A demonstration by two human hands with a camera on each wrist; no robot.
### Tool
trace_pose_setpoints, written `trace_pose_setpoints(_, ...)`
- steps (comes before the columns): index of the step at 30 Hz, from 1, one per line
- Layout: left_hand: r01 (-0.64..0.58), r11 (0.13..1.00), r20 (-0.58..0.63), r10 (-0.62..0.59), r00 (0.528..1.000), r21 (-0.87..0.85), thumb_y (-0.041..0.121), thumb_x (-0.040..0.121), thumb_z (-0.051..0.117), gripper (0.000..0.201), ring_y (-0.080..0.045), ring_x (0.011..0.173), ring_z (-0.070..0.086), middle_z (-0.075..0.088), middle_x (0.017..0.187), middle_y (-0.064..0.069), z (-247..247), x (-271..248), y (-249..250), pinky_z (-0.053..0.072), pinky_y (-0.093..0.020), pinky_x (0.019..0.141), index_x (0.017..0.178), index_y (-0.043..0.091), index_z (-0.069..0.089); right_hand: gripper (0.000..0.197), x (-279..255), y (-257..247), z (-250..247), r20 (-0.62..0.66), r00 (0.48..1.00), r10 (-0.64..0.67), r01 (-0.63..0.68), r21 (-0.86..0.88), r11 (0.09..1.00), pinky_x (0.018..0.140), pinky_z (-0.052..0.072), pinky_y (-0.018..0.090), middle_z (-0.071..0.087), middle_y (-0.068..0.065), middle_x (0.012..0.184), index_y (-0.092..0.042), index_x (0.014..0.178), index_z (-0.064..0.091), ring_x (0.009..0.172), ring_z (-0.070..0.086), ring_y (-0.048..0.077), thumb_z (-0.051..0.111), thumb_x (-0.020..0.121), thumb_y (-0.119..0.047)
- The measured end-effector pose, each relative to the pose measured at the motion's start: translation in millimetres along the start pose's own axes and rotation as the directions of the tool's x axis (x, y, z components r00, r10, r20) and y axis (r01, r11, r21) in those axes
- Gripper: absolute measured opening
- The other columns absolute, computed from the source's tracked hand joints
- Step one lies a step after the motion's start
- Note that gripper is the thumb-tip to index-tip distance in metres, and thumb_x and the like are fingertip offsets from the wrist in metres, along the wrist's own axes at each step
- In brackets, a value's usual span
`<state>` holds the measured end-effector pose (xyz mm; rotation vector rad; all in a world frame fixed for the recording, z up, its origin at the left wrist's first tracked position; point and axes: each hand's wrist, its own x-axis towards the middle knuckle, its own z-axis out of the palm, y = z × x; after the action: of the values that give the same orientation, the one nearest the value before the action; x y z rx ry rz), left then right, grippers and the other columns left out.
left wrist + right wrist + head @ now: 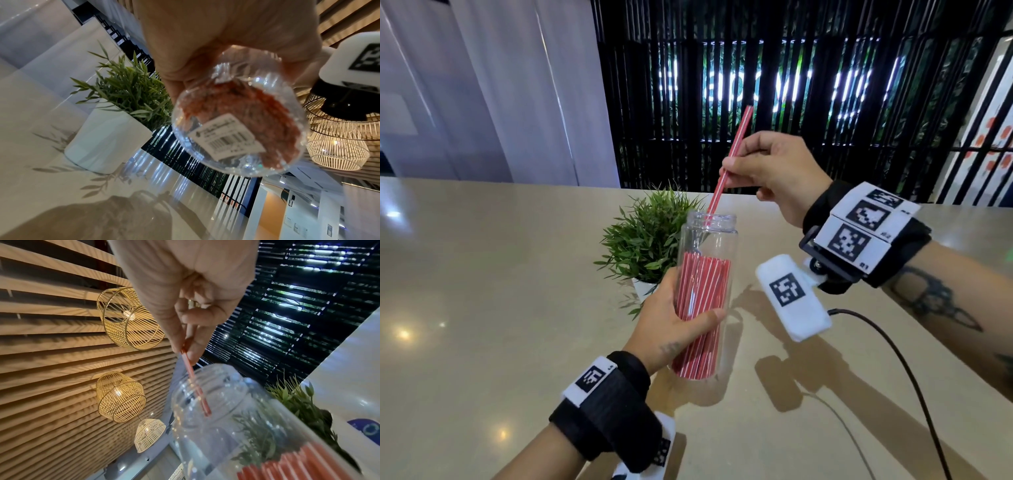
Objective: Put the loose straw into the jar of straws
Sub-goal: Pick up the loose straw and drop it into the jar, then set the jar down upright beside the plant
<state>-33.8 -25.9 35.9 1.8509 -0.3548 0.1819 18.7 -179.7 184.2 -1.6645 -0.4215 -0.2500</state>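
My left hand (pixel 678 318) grips a clear plastic jar (pixel 707 246) around its middle and holds it lifted off the table, tilted slightly. Several red-and-white striped straws (pixel 702 308) fill its lower half. My right hand (pixel 763 171) pinches a loose red striped straw (pixel 732 154) near its middle. The straw slants down, with its lower tip just inside the jar's open mouth (pixel 205 408). The left wrist view shows the jar's base (pixel 236 134) with a barcode sticker, held by my left hand (pixel 216 48). In the right wrist view the right hand's fingers (pixel 185 331) pinch the straw (pixel 191 369) above the jar (pixel 226 426).
A small green plant (pixel 647 240) in a white pot (pixel 107 139) stands on the beige table (pixel 482 291) just behind the jar. A black cable (pixel 893 359) runs across the table at the right. Dark slatted screens and wicker lamps lie beyond the table.
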Motion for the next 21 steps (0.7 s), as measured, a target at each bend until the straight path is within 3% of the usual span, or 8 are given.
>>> trace_pose_setpoints(3, -0.019, 1.000, -0.014, 0.019, 1.000, -0.010, 0.056, 0.049, 0.068, 0.059, -0.001, 0.095, 0.061, 0.062, 0.106, 0.011, -1.2, 0.8, 3.5, 0.047, -0.021, 0.083, 0.101, 0.046, 0.042, 0.025, -4.0, 1.6, 3.6, 0.051, 0.997, 0.063, -0.059, -0.063, 0.996, 0.033, 0.024, 0.013, 0.066, 0.003, 0.069, -0.018, 0.063, 0.050, 0.053, 0.065, 0.005, 0.064, 0.080, -0.005)
trace_pose_setpoints(7, -0.033, 0.999, -0.020, 0.032, 0.999, -0.028, 0.055, 0.049, 0.068, 0.057, -0.001, 0.097, 0.061, 0.061, 0.106, 0.012, -3.5, 2.0, 4.4, 0.047, -0.022, 0.084, 0.099, 0.048, 0.041, 0.026, -10.4, 1.4, 7.7, 0.127, 0.987, 0.096, -0.072, -0.184, 0.980, 0.036, 0.029, 0.011, 0.066, 0.001, 0.074, -0.021, 0.061, 0.050, 0.062, 0.061, 0.007, 0.062, 0.082, -0.013)
trace_pose_setpoints(10, -0.046, 0.998, -0.017, 0.046, 0.999, -0.031, 0.054, 0.049, 0.068, 0.057, 0.001, 0.097, 0.061, 0.061, 0.105, 0.014, -3.1, 1.7, 3.7, 0.047, -0.020, 0.083, 0.099, 0.048, 0.041, 0.012, -13.8, -1.4, 9.0, 0.178, 0.980, 0.085, -0.047, -0.206, 0.977, 0.037, 0.034, 0.009, 0.067, 0.001, 0.080, -0.017, 0.072, 0.058, 0.069, 0.062, 0.007, 0.066, 0.081, -0.020)
trace_pose_setpoints(12, -0.051, 0.998, -0.030, 0.051, 0.998, -0.028, 0.054, 0.050, 0.068, 0.057, -0.002, 0.098, 0.061, 0.061, 0.106, 0.012, -3.6, 1.8, 2.4, 0.048, -0.024, 0.085, 0.100, 0.046, 0.042, 0.013, -14.1, -3.7, 7.4, 0.178, 0.982, 0.068, -0.035, -0.181, 0.983, 0.038, 0.037, 0.010, 0.069, 0.002, 0.086, -0.014, 0.082, 0.062, 0.079, 0.067, 0.009, 0.068, 0.079, -0.025)
trace_pose_setpoints(16, -0.060, 0.998, -0.029, 0.059, 0.998, -0.033, 0.055, 0.049, 0.067, 0.058, -0.001, 0.095, 0.061, 0.061, 0.106, 0.009, -6.2, 2.5, 3.1, 0.047, -0.021, 0.083, 0.100, 0.044, 0.042, 0.021, -12.4, -6.5, 0.5, 0.104, 0.994, 0.030, -0.010, -0.187, 0.982, 0.041, 0.041, 0.011, 0.070, 0.004, 0.097, -0.013, 0.090, 0.062, 0.088, 0.069, 0.012, 0.067, 0.079, -0.031)
trace_pose_setpoints(18, -0.065, 0.997, -0.035, 0.064, 0.997, -0.033, 0.055, 0.050, 0.067, 0.058, -0.001, 0.094, 0.061, 0.062, 0.105, 0.008, -7.1, 2.5, 3.8, 0.047, -0.020, 0.081, 0.100, 0.042, 0.042, 0.023, -11.3, -6.8, -4.3, -0.021, 0.999, -0.034, 0.030, -0.181, 0.983, 0.046, 0.044, 0.012, 0.066, 0.001, 0.096, -0.014, 0.093, 0.061, 0.083, 0.066, 0.009, 0.065, 0.081, -0.032)
trace_pose_setpoints(21, -0.070, 0.997, -0.042, 0.068, 0.997, -0.037, 0.056, 0.050, 0.067, 0.059, -0.005, 0.097, 0.061, 0.061, 0.106, 0.007, -7.2, 2.1, 3.9, 0.048, -0.024, 0.084, 0.101, 0.042, 0.042, 0.009, -16.0, -1.8, -9.8, -0.202, 0.974, -0.103, 0.077, -0.132, 0.988, 0.049, 0.043, 0.015, 0.060, -0.001, 0.086, -0.020, 0.078, 0.054, 0.070, 0.057, 0.005, 0.059, 0.086, -0.023)
